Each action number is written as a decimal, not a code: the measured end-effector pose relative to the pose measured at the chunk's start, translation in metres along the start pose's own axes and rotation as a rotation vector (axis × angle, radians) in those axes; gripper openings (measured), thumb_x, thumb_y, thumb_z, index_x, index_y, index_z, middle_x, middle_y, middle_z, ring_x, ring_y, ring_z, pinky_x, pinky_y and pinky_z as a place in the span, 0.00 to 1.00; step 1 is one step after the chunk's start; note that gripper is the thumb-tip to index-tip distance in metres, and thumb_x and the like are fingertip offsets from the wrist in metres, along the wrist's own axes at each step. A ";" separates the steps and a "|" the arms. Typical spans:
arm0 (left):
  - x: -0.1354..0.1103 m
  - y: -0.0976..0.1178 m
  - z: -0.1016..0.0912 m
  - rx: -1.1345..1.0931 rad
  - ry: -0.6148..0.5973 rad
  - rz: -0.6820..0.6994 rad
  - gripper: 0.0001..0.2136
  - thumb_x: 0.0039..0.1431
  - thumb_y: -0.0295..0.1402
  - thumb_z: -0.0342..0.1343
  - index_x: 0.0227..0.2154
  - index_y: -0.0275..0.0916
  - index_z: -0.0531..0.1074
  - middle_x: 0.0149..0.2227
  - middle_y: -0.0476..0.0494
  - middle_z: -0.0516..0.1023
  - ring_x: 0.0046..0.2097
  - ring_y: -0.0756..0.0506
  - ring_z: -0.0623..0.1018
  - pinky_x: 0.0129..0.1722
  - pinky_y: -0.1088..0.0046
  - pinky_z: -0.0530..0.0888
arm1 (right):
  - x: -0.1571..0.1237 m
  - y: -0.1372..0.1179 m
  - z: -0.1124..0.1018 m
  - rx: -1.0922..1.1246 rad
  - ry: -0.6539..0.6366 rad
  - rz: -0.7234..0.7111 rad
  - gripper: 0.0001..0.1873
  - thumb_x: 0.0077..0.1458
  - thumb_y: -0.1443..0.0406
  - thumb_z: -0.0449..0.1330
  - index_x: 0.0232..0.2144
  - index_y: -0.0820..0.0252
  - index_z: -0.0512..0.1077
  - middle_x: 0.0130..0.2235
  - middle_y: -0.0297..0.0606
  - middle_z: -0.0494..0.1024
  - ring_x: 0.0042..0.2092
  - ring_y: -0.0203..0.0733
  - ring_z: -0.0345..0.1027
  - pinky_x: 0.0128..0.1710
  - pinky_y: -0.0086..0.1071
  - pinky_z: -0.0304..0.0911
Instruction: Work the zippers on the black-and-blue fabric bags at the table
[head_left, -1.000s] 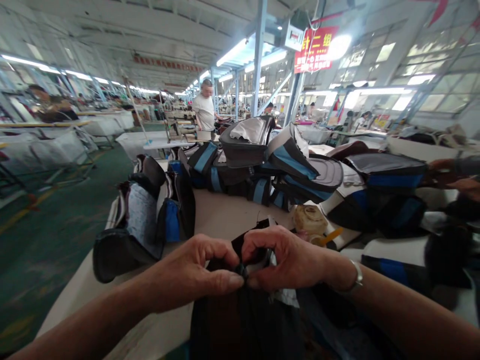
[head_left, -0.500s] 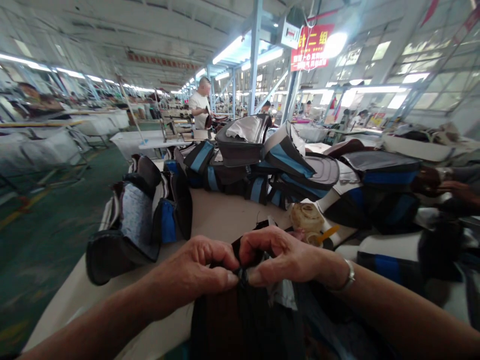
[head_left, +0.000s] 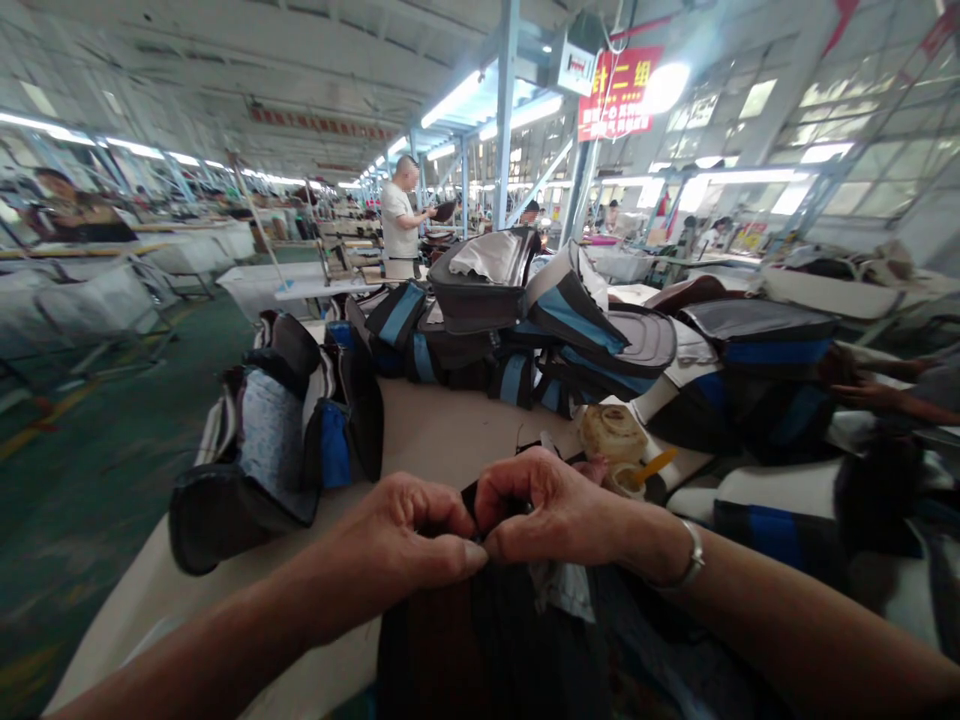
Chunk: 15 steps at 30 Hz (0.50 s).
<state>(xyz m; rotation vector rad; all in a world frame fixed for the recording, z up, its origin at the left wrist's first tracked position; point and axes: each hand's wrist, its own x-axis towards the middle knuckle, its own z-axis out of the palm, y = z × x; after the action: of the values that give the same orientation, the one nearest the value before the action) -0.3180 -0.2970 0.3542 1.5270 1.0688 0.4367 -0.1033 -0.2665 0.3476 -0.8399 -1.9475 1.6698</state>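
Observation:
A dark fabric piece (head_left: 487,640), part of what looks like a sewn bag, lies below my hands at the table's near side. My left hand (head_left: 420,530) pinches its upper edge between thumb and bent fingers. Right beside it, my right hand (head_left: 547,510), with a silver bracelet at the wrist, pinches the same edge. The two thumb tips almost touch, and they hide the bit of cloth between them. Crumpled silvery lining (head_left: 566,590) shows under the right hand.
Half-sewn bags with blue panels (head_left: 469,300) are heaped across the back of the table (head_left: 442,425); more bag pieces (head_left: 277,440) stand at left. A yellowish container (head_left: 611,430) and a small cup (head_left: 626,480) with a yellow handle sit beyond my right hand. Another person's arms (head_left: 892,395) reach in at right.
My thumbs have come closer together over the cloth edge, covering the dark bit that showed between them. A standing person in the background now holds a dark piece farther out in front.

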 end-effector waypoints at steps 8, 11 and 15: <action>-0.004 0.005 0.006 0.224 0.101 0.063 0.09 0.54 0.37 0.56 0.26 0.37 0.76 0.28 0.49 0.71 0.32 0.47 0.70 0.32 0.71 0.63 | -0.005 0.005 -0.001 -0.022 0.013 -0.065 0.07 0.47 0.67 0.67 0.29 0.65 0.73 0.24 0.27 0.69 0.25 0.29 0.55 0.22 0.23 0.49; -0.005 0.012 0.011 0.313 0.114 0.139 0.09 0.54 0.33 0.53 0.25 0.37 0.76 0.29 0.49 0.72 0.33 0.47 0.71 0.32 0.71 0.63 | -0.008 0.004 -0.002 -0.079 0.021 -0.135 0.12 0.49 0.63 0.69 0.31 0.64 0.72 0.26 0.28 0.69 0.27 0.30 0.56 0.24 0.24 0.50; -0.004 0.015 0.016 0.403 0.162 0.177 0.08 0.53 0.30 0.52 0.21 0.37 0.72 0.25 0.51 0.69 0.30 0.49 0.70 0.29 0.72 0.61 | -0.010 0.009 0.001 -0.285 0.091 -0.210 0.05 0.50 0.69 0.64 0.31 0.61 0.70 0.24 0.26 0.67 0.25 0.29 0.54 0.23 0.24 0.48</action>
<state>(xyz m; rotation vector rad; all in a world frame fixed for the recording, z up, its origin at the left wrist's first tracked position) -0.3017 -0.3084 0.3651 1.9798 1.2029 0.4935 -0.0953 -0.2729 0.3397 -0.7643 -2.1571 1.2332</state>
